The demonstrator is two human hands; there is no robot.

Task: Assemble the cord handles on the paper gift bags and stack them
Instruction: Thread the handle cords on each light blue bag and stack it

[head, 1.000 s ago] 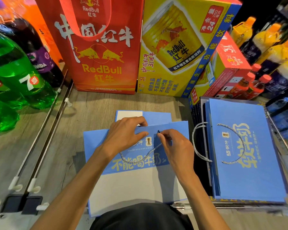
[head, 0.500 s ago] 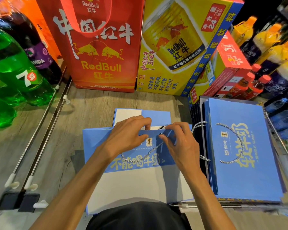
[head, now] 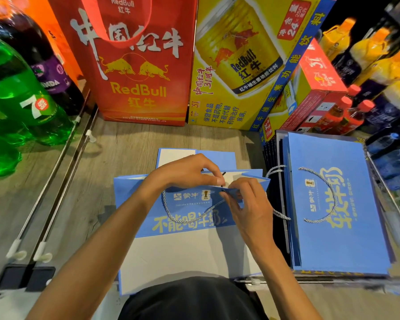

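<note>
Right hand (head: 247, 204): pinches the cord (head: 189, 219) end at the bag (head: 134, 204) rim, probably at the hole; fingers hide it.
Left hand (head: 187, 174): pinches the same rim.
Cord: limp; grip near the tip.
Bag: flat on the wooden shelf (head: 125, 144); light, creases easily.
Stack (head: 333, 250): just right.

Red bag (head: 134, 65): RedBull. Yellow carton (head: 219, 107): 24. Blue bag (head: 134, 204): FIFA.

Fingertips of the left hand (head: 185, 174) and right hand (head: 247, 204) cover the spot on the rim of the paper gift bag (head: 134, 204) where the black tip of the cord handle (head: 189, 219) meets it; the cord's other end vanishes under the left wrist. In the stack (head: 333, 250) at the right edge of the surface (head: 125, 139), only bag edges show below the top one, and the bottles (head: 383, 65) in the back right corner are blurred.
</note>
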